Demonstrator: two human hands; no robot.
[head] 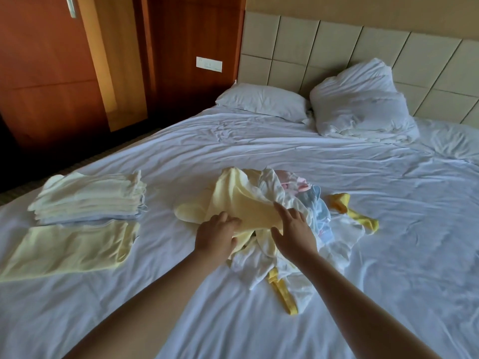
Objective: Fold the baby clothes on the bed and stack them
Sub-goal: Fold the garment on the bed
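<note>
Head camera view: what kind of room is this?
Probably a hotel bedroom: a wide bed with white sheets, two white pillows at a padded panel headboard, and a wooden wardrobe beside it.

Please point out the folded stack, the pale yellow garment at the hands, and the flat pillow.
folded stack (85, 189), head view, top garment's middle.
pale yellow garment (241, 200), head view, its wide middle part.
flat pillow (261, 102), head view, middle of its top.

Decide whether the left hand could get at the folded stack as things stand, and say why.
Probably yes: only bare sheet lies between the left hand and the folded stack, though its fingers grip the yellow garment.
</note>
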